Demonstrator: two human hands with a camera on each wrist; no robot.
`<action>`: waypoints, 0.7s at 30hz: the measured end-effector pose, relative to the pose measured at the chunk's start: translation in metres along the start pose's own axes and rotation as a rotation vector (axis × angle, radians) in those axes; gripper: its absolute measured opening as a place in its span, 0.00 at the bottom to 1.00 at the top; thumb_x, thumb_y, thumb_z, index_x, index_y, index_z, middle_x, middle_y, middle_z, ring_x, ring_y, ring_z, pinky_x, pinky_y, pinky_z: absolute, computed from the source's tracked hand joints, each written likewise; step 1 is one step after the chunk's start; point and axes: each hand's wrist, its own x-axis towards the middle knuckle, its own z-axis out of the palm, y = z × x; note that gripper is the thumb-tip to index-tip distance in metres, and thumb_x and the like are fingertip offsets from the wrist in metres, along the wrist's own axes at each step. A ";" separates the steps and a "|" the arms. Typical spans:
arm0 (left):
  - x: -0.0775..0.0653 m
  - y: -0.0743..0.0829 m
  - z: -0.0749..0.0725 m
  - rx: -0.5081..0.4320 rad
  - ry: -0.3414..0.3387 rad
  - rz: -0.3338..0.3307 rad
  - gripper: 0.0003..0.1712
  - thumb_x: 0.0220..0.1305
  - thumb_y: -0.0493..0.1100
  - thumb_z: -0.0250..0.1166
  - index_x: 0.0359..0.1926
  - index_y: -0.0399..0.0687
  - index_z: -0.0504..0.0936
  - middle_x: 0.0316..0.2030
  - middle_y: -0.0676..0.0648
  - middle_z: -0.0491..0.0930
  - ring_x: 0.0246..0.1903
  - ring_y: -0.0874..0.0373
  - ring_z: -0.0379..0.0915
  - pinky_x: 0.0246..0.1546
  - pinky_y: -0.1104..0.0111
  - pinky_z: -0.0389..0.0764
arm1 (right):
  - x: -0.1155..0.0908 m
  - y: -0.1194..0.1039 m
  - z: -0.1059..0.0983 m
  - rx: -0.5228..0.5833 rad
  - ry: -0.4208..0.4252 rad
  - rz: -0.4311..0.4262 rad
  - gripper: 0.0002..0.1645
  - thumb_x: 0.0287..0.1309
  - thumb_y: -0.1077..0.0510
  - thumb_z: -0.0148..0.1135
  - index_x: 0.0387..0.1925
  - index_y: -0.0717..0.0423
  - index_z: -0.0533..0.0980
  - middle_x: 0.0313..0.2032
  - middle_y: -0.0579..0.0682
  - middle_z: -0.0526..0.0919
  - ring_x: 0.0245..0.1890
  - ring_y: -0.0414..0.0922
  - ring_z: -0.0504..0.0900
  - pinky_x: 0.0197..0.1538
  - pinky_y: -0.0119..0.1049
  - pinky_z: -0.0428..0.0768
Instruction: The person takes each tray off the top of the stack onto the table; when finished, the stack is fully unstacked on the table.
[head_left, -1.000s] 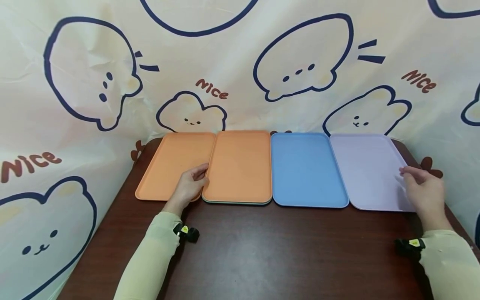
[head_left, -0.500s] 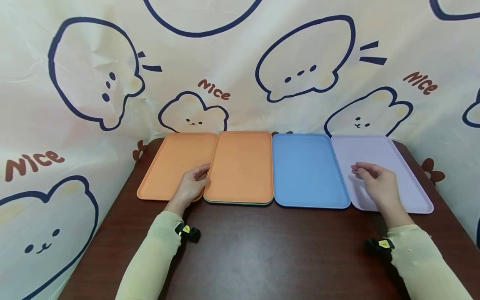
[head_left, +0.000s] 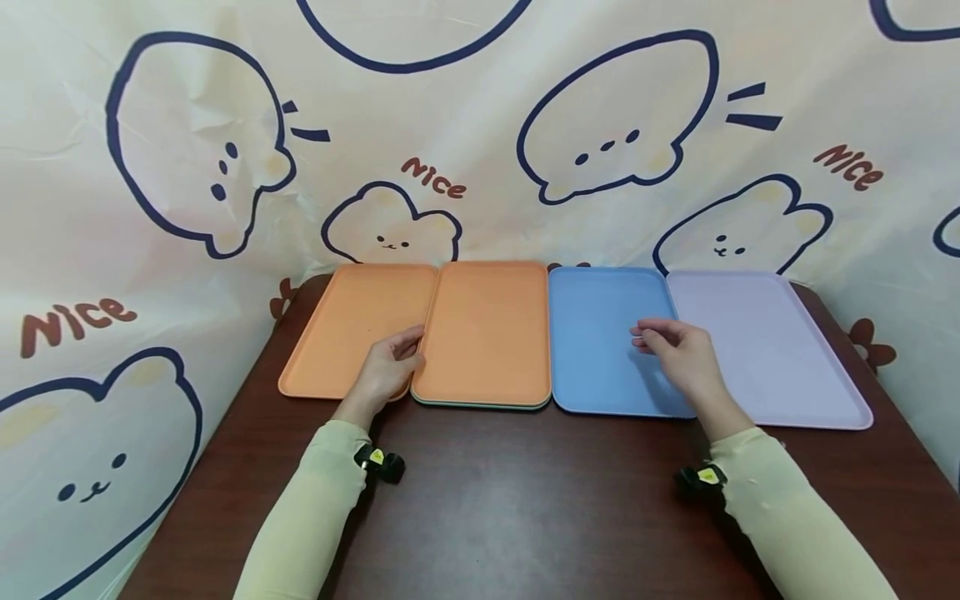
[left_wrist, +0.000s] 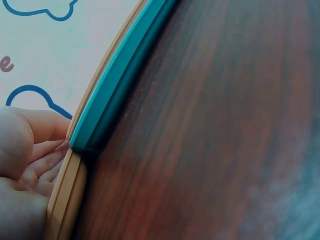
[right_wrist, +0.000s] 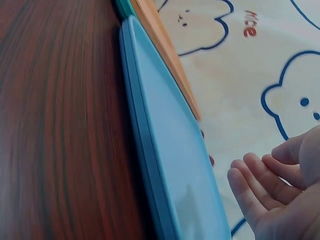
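Observation:
My left hand [head_left: 382, 367] is over the left orange tray [head_left: 337, 333], its fingertips and thumb at the left edge of the second orange tray [head_left: 487, 333]. A green tray [left_wrist: 107, 102] lies beneath that second one, showing only as a rim. Seen from the left wrist, the thumb [left_wrist: 47, 125] meets the stack's edge. Above the blue tray [head_left: 592, 350] hovers my right hand [head_left: 686, 354], fingers loosely bent and holding nothing. A lilac tray [head_left: 787, 358] lies beside the blue one, partly behind the right wrist.
All the trays lie in a row along the far side of a dark brown wooden table [head_left: 525, 500]. Behind and beside it hangs a pale curtain [head_left: 487, 125] printed with cartoon bears and lettering. Each wrist wears a small black camera.
My right hand has moved left, from the lilac tray's right side across it to above the blue tray. The left hand stays at the orange tray's edge. The trays have not visibly moved.

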 end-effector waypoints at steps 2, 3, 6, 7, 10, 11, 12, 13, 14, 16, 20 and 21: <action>-0.001 0.001 0.000 -0.007 -0.006 0.005 0.33 0.81 0.33 0.57 0.82 0.40 0.65 0.83 0.39 0.61 0.83 0.42 0.57 0.81 0.51 0.66 | 0.003 -0.004 0.009 0.003 -0.015 0.013 0.24 0.82 0.58 0.55 0.67 0.73 0.77 0.60 0.72 0.86 0.42 0.27 0.88 0.50 0.21 0.86; -0.001 0.001 -0.001 -0.013 -0.007 0.005 0.33 0.81 0.33 0.57 0.82 0.40 0.65 0.83 0.38 0.61 0.83 0.42 0.56 0.82 0.50 0.66 | 0.005 -0.006 0.014 0.003 -0.025 0.019 0.24 0.82 0.58 0.56 0.67 0.73 0.77 0.60 0.71 0.86 0.42 0.27 0.88 0.50 0.21 0.87; -0.002 0.002 -0.001 -0.017 -0.007 0.005 0.33 0.81 0.33 0.58 0.82 0.40 0.64 0.83 0.38 0.61 0.83 0.42 0.56 0.82 0.50 0.65 | 0.011 -0.010 0.028 0.015 -0.050 0.036 0.24 0.82 0.58 0.56 0.67 0.72 0.77 0.60 0.71 0.86 0.43 0.33 0.90 0.52 0.25 0.88; -0.002 0.002 -0.001 -0.015 -0.007 0.006 0.33 0.81 0.33 0.58 0.82 0.40 0.64 0.83 0.38 0.61 0.83 0.42 0.56 0.82 0.50 0.65 | 0.013 -0.010 0.033 0.023 -0.056 0.038 0.24 0.82 0.59 0.56 0.67 0.73 0.77 0.59 0.71 0.86 0.44 0.35 0.91 0.53 0.27 0.89; -0.002 0.002 -0.001 -0.007 -0.001 0.008 0.33 0.80 0.33 0.58 0.82 0.39 0.64 0.83 0.38 0.61 0.83 0.42 0.57 0.82 0.50 0.65 | 0.021 -0.010 0.049 0.038 -0.069 0.054 0.24 0.82 0.59 0.56 0.67 0.73 0.78 0.59 0.71 0.86 0.46 0.44 0.92 0.54 0.31 0.90; -0.002 0.002 0.000 -0.005 -0.001 0.008 0.33 0.80 0.32 0.58 0.82 0.39 0.65 0.83 0.38 0.62 0.83 0.41 0.57 0.82 0.50 0.65 | 0.024 -0.010 0.055 0.041 -0.070 0.061 0.23 0.81 0.59 0.57 0.66 0.72 0.78 0.58 0.71 0.86 0.47 0.46 0.92 0.54 0.32 0.90; -0.002 0.002 0.000 -0.004 -0.001 0.008 0.33 0.80 0.32 0.57 0.82 0.39 0.65 0.83 0.38 0.62 0.83 0.41 0.57 0.82 0.50 0.66 | 0.027 -0.010 0.059 0.041 -0.072 0.067 0.23 0.81 0.59 0.57 0.66 0.72 0.78 0.58 0.71 0.86 0.47 0.47 0.93 0.53 0.33 0.90; -0.002 0.002 0.000 -0.004 0.000 0.008 0.33 0.80 0.32 0.57 0.82 0.38 0.65 0.83 0.38 0.62 0.83 0.41 0.57 0.82 0.50 0.66 | 0.030 -0.009 0.064 0.035 -0.074 0.069 0.23 0.81 0.59 0.57 0.66 0.72 0.78 0.57 0.71 0.87 0.47 0.49 0.93 0.53 0.34 0.91; -0.002 0.002 0.001 -0.005 0.000 0.007 0.33 0.80 0.32 0.58 0.82 0.38 0.65 0.83 0.38 0.62 0.83 0.42 0.57 0.82 0.50 0.66 | 0.033 -0.009 0.068 0.022 -0.078 0.078 0.23 0.81 0.59 0.58 0.66 0.71 0.79 0.57 0.70 0.87 0.48 0.50 0.92 0.53 0.35 0.91; -0.001 0.002 0.002 -0.002 0.000 0.008 0.33 0.80 0.32 0.58 0.81 0.38 0.65 0.82 0.37 0.62 0.83 0.41 0.58 0.81 0.50 0.66 | 0.038 -0.010 0.075 0.000 -0.090 0.088 0.23 0.81 0.58 0.58 0.66 0.70 0.79 0.56 0.70 0.88 0.48 0.51 0.92 0.53 0.36 0.91; 0.000 0.003 0.002 -0.011 0.011 0.004 0.33 0.79 0.32 0.58 0.81 0.38 0.67 0.82 0.38 0.64 0.82 0.42 0.58 0.81 0.51 0.66 | 0.048 -0.013 0.087 -0.025 -0.124 0.118 0.23 0.81 0.57 0.57 0.67 0.67 0.79 0.57 0.68 0.88 0.49 0.53 0.92 0.54 0.40 0.91; 0.000 0.003 0.002 -0.011 0.013 0.003 0.33 0.79 0.32 0.58 0.81 0.38 0.67 0.82 0.38 0.64 0.82 0.42 0.59 0.82 0.51 0.66 | 0.050 -0.015 0.090 -0.020 -0.130 0.126 0.23 0.82 0.57 0.56 0.67 0.67 0.79 0.57 0.68 0.88 0.49 0.54 0.92 0.54 0.41 0.92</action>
